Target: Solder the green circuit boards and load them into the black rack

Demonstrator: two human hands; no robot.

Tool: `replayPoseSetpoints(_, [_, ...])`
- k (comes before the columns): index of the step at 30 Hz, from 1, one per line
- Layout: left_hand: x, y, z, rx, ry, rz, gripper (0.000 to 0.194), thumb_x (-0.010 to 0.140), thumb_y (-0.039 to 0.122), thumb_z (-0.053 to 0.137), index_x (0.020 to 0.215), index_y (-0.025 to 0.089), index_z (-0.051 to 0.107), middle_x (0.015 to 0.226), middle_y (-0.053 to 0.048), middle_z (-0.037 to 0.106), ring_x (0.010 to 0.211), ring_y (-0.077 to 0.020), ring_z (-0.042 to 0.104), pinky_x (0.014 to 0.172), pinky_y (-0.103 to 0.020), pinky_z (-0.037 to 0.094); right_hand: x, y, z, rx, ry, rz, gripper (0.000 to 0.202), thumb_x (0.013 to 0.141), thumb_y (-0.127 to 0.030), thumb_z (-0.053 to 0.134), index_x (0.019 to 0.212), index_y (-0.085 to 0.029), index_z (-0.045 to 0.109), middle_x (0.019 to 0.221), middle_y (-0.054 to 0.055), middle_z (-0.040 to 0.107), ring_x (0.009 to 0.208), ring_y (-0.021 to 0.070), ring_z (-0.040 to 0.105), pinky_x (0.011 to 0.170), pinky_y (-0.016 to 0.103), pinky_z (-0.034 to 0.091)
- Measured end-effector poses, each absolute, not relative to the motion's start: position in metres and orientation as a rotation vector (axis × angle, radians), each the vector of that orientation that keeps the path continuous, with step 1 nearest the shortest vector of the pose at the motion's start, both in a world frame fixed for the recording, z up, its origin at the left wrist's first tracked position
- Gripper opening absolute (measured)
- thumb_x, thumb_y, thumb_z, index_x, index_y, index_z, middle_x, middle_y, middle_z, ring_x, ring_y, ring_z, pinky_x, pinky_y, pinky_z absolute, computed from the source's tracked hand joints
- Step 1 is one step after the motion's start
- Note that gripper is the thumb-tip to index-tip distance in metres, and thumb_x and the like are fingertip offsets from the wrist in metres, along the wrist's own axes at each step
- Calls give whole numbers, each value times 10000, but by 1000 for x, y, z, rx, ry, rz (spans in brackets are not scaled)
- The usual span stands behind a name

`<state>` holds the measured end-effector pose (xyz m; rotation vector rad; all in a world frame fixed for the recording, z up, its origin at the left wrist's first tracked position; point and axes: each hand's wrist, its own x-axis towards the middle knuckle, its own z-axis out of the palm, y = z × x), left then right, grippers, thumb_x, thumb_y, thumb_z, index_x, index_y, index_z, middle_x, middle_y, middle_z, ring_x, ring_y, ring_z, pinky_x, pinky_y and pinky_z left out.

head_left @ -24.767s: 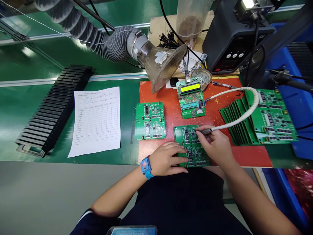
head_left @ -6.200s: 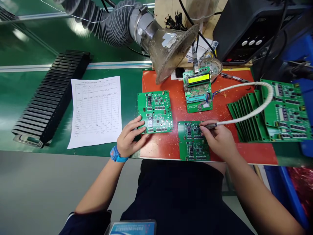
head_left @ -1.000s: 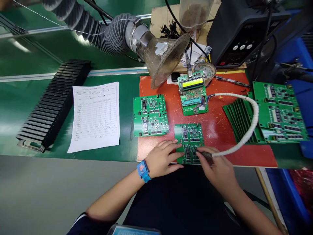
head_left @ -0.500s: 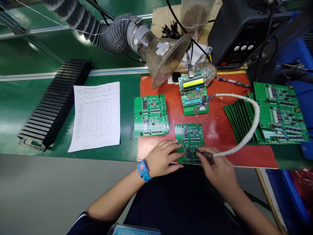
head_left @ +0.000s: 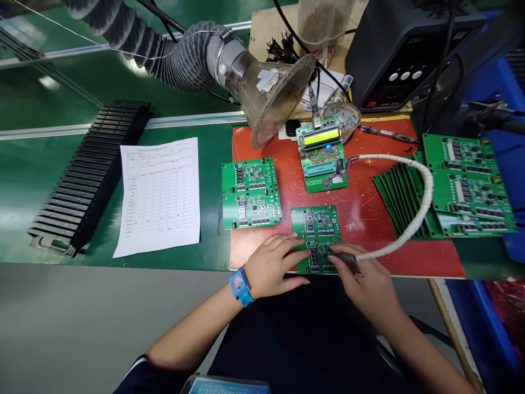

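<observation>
Board (head_left: 322, 232) under both hands lies flat on the mat at the near edge of the bench (head_left: 211, 164), its long side running away from the person. Green covers the bench, and the red mat (head_left: 367, 210) takes up its middle. A ribbed grey hose (head_left: 197, 60) crosses the back and ends in a clouded hood (head_left: 274, 93), which hangs above the mat's far left corner. To the hood's right stands a dark box (head_left: 381, 60) with three white buttons. At far left a black slotted rack (head_left: 94, 169) lies aslant, a printed sheet (head_left: 159, 197) beside it. On the right, green boards lean in a fanned stack (head_left: 467, 186). Another board (head_left: 251, 191) straddles the mat's left edge, and behind the worked one sits a tester (head_left: 322, 158). The left hand (head_left: 273, 268), its wrist in a blue strap (head_left: 238, 282), is spread with fingertips on the board's left side. The right hand (head_left: 365, 276) pinches a probe (head_left: 348, 257) between thumb and fingers, tip at the near half of the board; whether it touches, I cannot tell. A white cable (head_left: 424, 197) loops from probe to tester, whose yellow screen (head_left: 322, 138) and small blue light (head_left: 328, 146) are lit.
</observation>
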<state>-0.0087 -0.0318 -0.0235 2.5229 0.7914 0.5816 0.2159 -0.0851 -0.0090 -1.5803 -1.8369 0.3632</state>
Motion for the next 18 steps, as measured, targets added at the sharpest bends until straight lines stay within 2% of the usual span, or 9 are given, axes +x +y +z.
replayPoseSetpoints(6, [14, -27, -11, 2577, 974, 425, 934, 768, 798, 499, 1421, 136, 411, 1475, -220, 365, 1184, -352, 511, 978, -500, 448, 215, -85, -9, -1606, -1816, 394, 152, 944, -314, 513, 984, -210, 618, 905, 60, 718, 848, 216, 703, 747, 326, 585])
replayPoseSetpoints(12, [34, -18, -5, 2610, 1087, 289, 1149, 631, 874, 544, 1407, 41, 395, 1397, -240, 451, 1143, -355, 515, 993, -477, 440, 216, -87, -12, -1595, -1818, 390, 148, 946, -312, 523, 994, -202, 608, 922, 59, 712, 850, 206, 698, 760, 325, 582])
replayPoseSetpoints(15, [37, -14, -8, 2600, 1083, 287, 1216, 566, 873, 602, 1402, 19, 378, 1361, -244, 475, 1274, -387, 433, 1087, -486, 370, 217, -86, -13, -1610, -1805, 420, 144, 941, -313, 523, 990, -208, 609, 925, 57, 711, 855, 209, 697, 771, 334, 579])
replayPoseSetpoints(18, [39, -13, -13, 2587, 1055, 265, 1264, 538, 871, 629, 1423, 19, 327, 1392, -267, 436, 1381, -396, 321, 1133, -496, 323, 217, -86, -13, -1608, -1795, 429, 150, 939, -318, 519, 984, -208, 611, 924, 58, 711, 854, 207, 695, 780, 336, 577])
